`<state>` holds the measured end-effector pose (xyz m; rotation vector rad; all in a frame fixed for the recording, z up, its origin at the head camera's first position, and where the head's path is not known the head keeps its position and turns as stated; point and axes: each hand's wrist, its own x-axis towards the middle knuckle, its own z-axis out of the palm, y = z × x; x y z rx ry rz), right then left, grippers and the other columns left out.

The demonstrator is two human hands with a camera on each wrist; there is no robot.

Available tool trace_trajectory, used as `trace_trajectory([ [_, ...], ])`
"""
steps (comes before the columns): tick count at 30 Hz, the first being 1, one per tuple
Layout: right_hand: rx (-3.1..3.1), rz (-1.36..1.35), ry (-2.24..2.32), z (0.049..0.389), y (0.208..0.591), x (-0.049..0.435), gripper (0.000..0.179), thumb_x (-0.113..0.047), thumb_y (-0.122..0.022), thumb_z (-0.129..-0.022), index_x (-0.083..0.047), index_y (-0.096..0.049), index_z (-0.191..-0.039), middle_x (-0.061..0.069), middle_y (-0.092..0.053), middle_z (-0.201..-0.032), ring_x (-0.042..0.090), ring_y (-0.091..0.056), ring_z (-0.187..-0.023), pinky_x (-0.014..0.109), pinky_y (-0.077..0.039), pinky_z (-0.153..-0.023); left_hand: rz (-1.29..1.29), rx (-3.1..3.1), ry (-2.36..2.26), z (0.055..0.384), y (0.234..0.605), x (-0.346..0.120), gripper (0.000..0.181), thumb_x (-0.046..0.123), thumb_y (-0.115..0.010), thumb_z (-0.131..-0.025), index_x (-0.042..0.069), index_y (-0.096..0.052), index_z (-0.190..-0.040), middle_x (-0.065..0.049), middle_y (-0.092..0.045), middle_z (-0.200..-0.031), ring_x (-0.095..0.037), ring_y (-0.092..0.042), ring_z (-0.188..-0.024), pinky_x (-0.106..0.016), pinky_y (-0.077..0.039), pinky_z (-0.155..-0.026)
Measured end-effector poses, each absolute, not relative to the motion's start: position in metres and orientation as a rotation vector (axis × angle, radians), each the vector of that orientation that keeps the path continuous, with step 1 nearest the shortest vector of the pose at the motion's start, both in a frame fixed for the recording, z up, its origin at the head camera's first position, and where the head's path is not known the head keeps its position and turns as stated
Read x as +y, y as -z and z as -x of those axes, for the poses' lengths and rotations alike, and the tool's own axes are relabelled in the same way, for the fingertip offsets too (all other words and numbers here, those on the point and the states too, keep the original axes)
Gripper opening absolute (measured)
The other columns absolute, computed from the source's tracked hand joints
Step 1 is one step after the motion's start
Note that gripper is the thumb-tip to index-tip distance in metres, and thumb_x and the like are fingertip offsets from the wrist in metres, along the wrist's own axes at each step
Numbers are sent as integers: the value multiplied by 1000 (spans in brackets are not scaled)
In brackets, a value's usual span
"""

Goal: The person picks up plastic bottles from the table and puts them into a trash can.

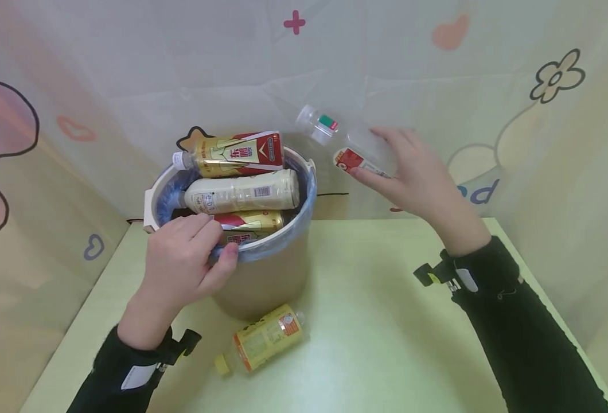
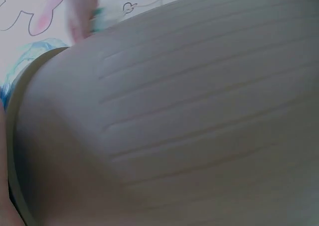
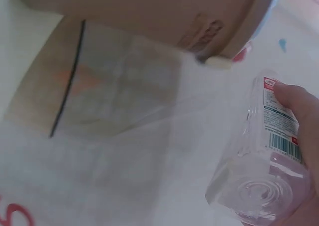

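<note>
My right hand [image 1: 417, 172] grips a clear plastic bottle [image 1: 353, 143] with a red and green label, up and to the right of the bin. Its neck points toward the bin; the base and a barcode show in the right wrist view. With my left hand [image 1: 182, 258] I hold the near-left rim of a beige trash bin [image 1: 270, 281], fingers over the edge and thumb outside. A blue bag [image 1: 304, 192] lines it. Inside lie a gold-and-red labelled bottle [image 1: 237, 155], a cream-coloured bottle [image 1: 244, 192] and another gold-and-red bottle [image 1: 262, 221] below them.
A yellow-labelled bottle [image 1: 270, 338] with a yellow cap lies on its side on the pale green table [image 1: 386, 321], in front of the bin. Behind the table hangs a printed curtain [image 1: 366, 51]. A dark cord [image 3: 70, 81] shows beside the bin in the right wrist view.
</note>
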<state>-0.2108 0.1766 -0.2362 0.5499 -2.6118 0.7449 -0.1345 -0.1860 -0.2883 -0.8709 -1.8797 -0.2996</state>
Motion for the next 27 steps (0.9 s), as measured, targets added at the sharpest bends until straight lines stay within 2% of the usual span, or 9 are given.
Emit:
trace_trajectory([
  [3,-2593,-604,-655,201,215,155,87,-68,-59,-81,-23,-41,-153,6,-52,-139,24,-49,-112,43,-49,-84,884,-1890,296,132,287,-188,35,38,-44,-90,10,-47,-70,-2,-46,-65,-17,-41,-56,-36,-39,-51],
  [9,-2495,-827,-583,188,193,110,85,-68,-62,-79,-20,-49,-147,3,-55,-136,17,-51,-110,34,-50,-81,902,-1846,308,123,282,-194,28,32,-51,-85,5,-52,-76,-9,-53,-73,-25,-46,-61,-42,-42,-56],
  [15,-2459,-974,-510,182,189,75,85,-69,-60,-80,-18,-49,-147,3,-56,-133,14,-52,-111,30,-48,-87,951,-1817,321,114,279,-198,25,26,-56,-81,1,-58,-82,-17,-59,-88,-37,-55,-77,-49,-43,-67],
  [21,-2515,-1033,-482,178,192,50,82,-68,-60,-81,-22,-47,-147,-1,-54,-130,11,-50,-110,28,-45,-90,955,-1820,299,111,279,-203,27,25,-56,-80,-1,-59,-85,-17,-61,-89,-35,-53,-76,-48,-41,-67],
  [27,-2505,-1127,-367,177,196,31,79,-63,-61,-83,-19,-47,-146,0,-55,-126,14,-52,-106,29,-44,-90,963,-1861,299,110,282,-209,25,24,-55,-83,-1,-60,-89,-14,-59,-88,-31,-50,-74,-43,-40,-63],
])
